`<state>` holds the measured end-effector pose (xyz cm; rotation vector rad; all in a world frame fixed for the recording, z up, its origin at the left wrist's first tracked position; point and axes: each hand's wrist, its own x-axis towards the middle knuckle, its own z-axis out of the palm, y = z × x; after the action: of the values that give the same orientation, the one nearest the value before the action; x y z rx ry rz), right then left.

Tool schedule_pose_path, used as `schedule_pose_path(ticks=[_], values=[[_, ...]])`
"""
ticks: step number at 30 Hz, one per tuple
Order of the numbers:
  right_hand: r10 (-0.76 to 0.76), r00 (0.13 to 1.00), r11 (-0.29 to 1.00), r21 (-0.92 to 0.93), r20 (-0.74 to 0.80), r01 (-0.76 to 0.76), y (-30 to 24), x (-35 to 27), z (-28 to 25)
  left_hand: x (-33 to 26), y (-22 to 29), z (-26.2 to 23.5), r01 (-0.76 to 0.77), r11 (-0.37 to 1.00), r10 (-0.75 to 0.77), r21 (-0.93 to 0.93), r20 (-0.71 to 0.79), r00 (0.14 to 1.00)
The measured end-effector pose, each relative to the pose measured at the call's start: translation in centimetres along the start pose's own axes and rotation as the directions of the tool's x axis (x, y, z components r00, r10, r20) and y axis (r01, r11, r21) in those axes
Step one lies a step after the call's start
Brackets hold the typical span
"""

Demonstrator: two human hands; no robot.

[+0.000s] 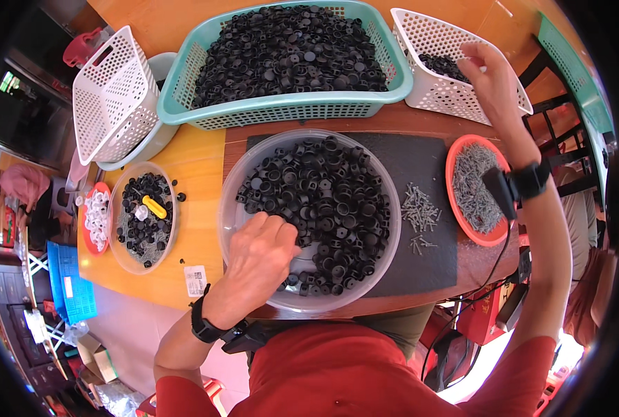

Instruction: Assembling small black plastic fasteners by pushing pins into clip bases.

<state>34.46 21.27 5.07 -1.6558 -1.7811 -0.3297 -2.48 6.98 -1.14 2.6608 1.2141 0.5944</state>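
My left hand [261,254] reaches into a clear round bowl [234,215] in front of me, its fingers curled down among the small black plastic caps [323,201] that fill it. Whether it grips a cap is hidden. My right hand [487,76] is stretched far out over a white perforated basket [441,94] at the back right, fingers bent above the few black caps [445,66] inside. Both wrists wear black bands.
A teal basket [282,108] heaped with black caps stands behind the bowl. An orange dish of grey screws [473,184] and loose screws [417,212] lie on a black mat. At the left: a tilted white basket [111,97] and a clear bowl with caps [142,215].
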Motion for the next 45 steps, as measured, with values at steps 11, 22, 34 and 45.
schedule_pose_path(ticks=[11,22,34,45], values=[[-0.176,0.935,0.623,0.77,0.309,-0.137,-15.6,-16.4,-5.9,-1.7,3.9,-3.6,0.069,0.804,-0.176,-0.591,-0.125,0.976],[-0.083,0.964,0.416,0.887,0.254,-0.198,-19.3,-19.9,-6.4,-2.1,5.5,-3.1,-0.088,0.666,-0.107,-0.741,-0.212,0.971],[-0.043,0.999,0.602,0.799,0.02,0.01,-20.4,-21.2,-5.5,-3.2,6.6,-0.9,0.064,0.029,-0.418,-0.998,0.046,0.907],[0.0,1.0,0.646,0.763,0.007,-0.006,-20.7,-22.8,-4.8,-3.2,7.1,-0.6,0.193,-0.03,-0.494,-0.981,0.183,0.85]])
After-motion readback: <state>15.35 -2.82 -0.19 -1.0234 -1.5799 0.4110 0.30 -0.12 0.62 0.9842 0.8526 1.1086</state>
